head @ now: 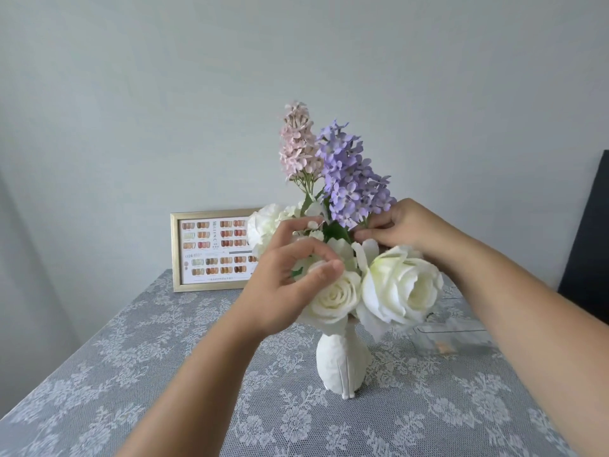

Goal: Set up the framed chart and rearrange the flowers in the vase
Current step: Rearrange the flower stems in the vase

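Note:
A white textured vase (pixel 342 364) stands mid-table with white roses (pixel 402 285), a pink flower spike (pixel 298 140) and a purple flower spike (pixel 352 179). My left hand (pixel 283 278) curls in front of the small white rose, its thumb and fingers touching the petals. My right hand (pixel 405 225) pinches the stem at the base of the purple spike. The gold-framed colour chart (pixel 211 249) stands upright against the wall behind the bouquet, its right part hidden by the flowers.
A grey lace tablecloth (pixel 131 374) covers the table. A clear plastic box (pixel 451 338) lies behind my right forearm. A dark chair back (pixel 590 242) stands at the right edge. The plain wall is close behind the frame.

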